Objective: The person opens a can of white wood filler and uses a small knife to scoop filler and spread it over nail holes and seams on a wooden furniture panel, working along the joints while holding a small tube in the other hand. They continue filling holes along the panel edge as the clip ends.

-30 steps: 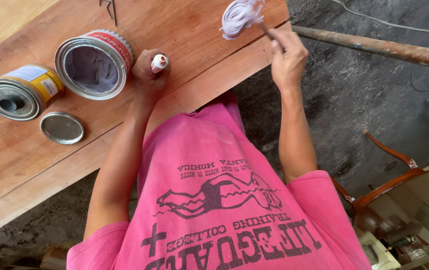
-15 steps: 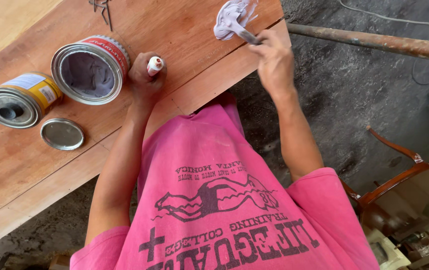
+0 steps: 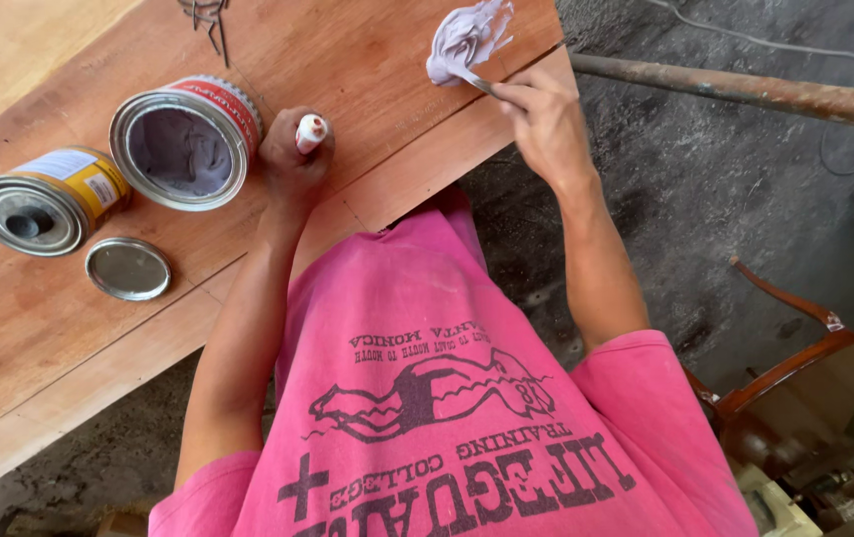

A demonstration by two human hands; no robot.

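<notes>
1. Right hand (image 3: 546, 124): fingers pinched narrow on a thin blade (image 3: 474, 80), pressed into a lump of grey paste (image 3: 467, 38) near the wooden bench (image 3: 367, 70) edge.
2. Left hand (image 3: 287, 169): fingers closed round a small white tube (image 3: 310, 131), beside an open tin (image 3: 186, 144).
3. Judged step: working the paste; it likely needs steady, flat strokes.

The left hand (image 3: 292, 159) wraps a small white, red-tipped tube (image 3: 310, 131), hiding all but its top. The right hand (image 3: 544, 119) covers the handle of a tool whose blade (image 3: 474, 78) disappears under a grey-white lump of putty (image 3: 467, 38) near the desk's (image 3: 367, 60) far corner; the lump is cut by the top edge. Bent dark metal pieces (image 3: 208, 18) at the desk's far edge are also cut off, their kind unclear.
</notes>
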